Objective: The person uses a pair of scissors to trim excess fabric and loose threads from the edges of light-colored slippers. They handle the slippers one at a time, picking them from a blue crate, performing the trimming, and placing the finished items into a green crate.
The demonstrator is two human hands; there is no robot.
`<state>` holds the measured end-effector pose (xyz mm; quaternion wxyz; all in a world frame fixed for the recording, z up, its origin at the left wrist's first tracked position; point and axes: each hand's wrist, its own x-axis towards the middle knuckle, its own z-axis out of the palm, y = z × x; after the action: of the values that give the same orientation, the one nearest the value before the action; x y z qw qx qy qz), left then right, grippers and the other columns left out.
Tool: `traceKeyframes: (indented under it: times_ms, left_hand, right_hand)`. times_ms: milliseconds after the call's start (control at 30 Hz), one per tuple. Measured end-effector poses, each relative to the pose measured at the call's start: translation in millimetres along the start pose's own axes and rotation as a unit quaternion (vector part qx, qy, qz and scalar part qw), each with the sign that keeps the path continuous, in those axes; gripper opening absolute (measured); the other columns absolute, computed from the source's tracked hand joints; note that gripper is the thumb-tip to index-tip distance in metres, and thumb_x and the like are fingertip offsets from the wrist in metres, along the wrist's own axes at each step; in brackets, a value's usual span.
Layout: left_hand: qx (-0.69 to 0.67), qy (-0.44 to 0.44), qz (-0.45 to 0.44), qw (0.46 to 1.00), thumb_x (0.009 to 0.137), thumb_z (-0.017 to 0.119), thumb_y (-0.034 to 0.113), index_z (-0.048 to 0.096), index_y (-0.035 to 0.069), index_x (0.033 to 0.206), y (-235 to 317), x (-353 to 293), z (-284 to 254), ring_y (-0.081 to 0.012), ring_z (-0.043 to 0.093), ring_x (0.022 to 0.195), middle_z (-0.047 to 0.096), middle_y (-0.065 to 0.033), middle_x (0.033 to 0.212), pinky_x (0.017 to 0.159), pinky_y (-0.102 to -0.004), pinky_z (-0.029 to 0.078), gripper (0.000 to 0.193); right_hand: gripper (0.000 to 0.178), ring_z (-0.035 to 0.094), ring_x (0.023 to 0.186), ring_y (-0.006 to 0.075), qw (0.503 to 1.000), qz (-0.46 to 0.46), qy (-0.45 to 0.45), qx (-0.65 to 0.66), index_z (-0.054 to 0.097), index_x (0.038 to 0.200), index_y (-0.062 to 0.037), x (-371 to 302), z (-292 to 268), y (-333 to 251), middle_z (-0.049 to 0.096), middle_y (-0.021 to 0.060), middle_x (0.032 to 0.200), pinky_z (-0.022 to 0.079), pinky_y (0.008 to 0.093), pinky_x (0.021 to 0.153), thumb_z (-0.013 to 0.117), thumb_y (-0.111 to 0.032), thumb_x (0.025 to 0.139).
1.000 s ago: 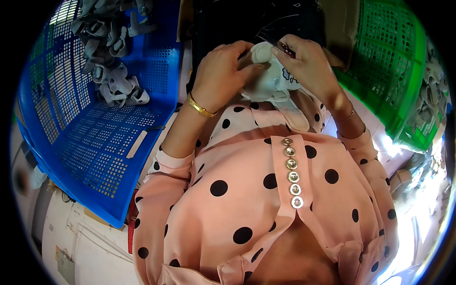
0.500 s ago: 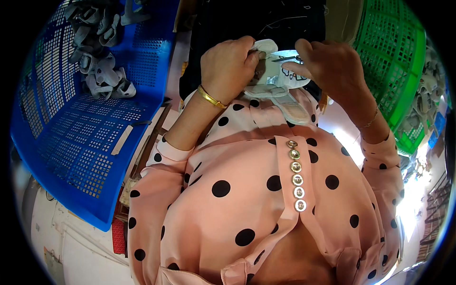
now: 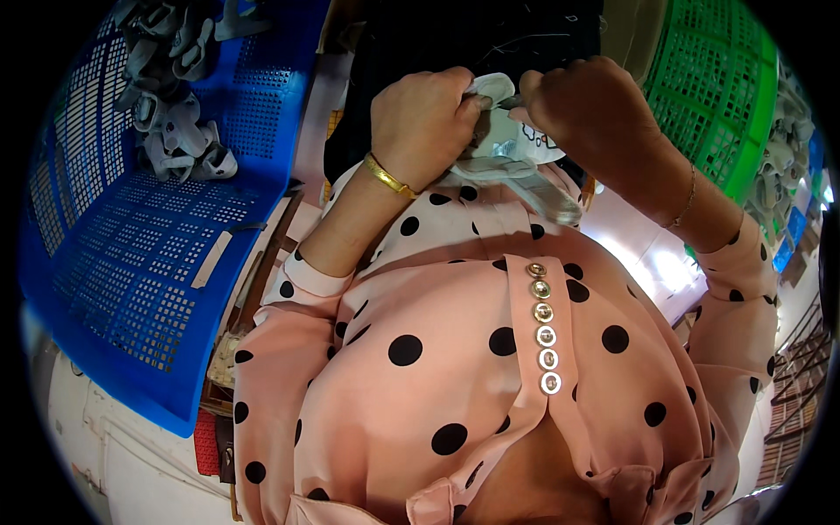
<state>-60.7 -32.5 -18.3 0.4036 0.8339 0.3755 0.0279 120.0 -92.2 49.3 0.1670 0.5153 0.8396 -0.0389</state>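
Observation:
A white shoe upper [image 3: 500,168] with loose straps and a small cartoon print lies over my lap. My left hand [image 3: 427,121], with a gold bracelet at the wrist, pinches its left side between thumb and fingers. My right hand [image 3: 591,122] is closed in a fist over its upper right side. The small dark scissors that showed in this hand half a second ago are now hidden by it. One strap hangs down toward my polka-dot blouse, slightly blurred.
To the left stands a blue perforated plastic crate [image 3: 131,280] with several grey-white shoe uppers [image 3: 182,131] heaped at its far end. A green crate [image 3: 713,87] is at the right, with more pale pieces [image 3: 779,166] beyond it. Dark cloth [image 3: 516,39] with thread bits covers my lap.
My right hand has turned over and closed further, its elbow swinging outward; the scissor blade has gone out of sight. The strap has shifted right. My left hand keeps its hold.

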Motion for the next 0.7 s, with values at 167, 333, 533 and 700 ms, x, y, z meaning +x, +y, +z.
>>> traceKeyframes:
  times_ms: [167,333,533,700]
  left_hand:
    - [0.004,-0.003,-0.009,1.0,0.087,0.066,0.031,0.069,0.01,0.09,1,0,0,-0.0318,0.066,0.069,0.068,-0.0113,0.075,0.058,-0.0395,0.049,0.022]
    - [-0.002,-0.003,-0.014,1.0,0.086,0.066,0.03,0.069,0.01,0.09,3,0,-1,-0.0322,0.066,0.07,0.068,-0.0115,0.075,0.059,-0.0397,0.05,0.021]
    - [0.0,0.013,-0.005,1.0,0.084,0.067,0.027,0.07,0.009,0.089,3,0,1,-0.0324,0.066,0.069,0.068,-0.0122,0.075,0.059,-0.0396,0.05,0.019]
    - [-0.01,0.001,-0.013,1.0,0.085,0.067,0.027,0.07,0.009,0.09,4,0,0,-0.0321,0.066,0.069,0.068,-0.0122,0.075,0.058,-0.0393,0.05,0.019]
  right_hand:
    - [0.018,0.063,0.053,0.0173,1.0,-0.015,-0.016,-0.016,0.06,0.072,-0.0063,5,-3,-3,0.056,0.0036,0.053,0.045,0.0279,0.051,0.071,-0.02,0.07]
    - [0.029,0.065,0.06,0.0194,0.999,0.008,-0.04,-0.003,0.057,0.072,-0.0057,7,1,-9,0.059,0.0058,0.056,0.048,0.0297,0.059,0.067,-0.03,0.084]
    - [0.022,0.063,0.058,0.0213,0.997,0.003,-0.076,-0.021,0.058,0.073,-0.0056,8,-7,-13,0.056,0.0053,0.058,0.046,0.0312,0.057,0.066,-0.023,0.083]
    - [0.017,0.062,0.057,0.0231,0.996,-0.039,-0.065,0.041,0.061,0.075,-0.0056,7,-3,-8,0.056,0.0061,0.058,0.047,0.0314,0.057,0.066,-0.02,0.082]
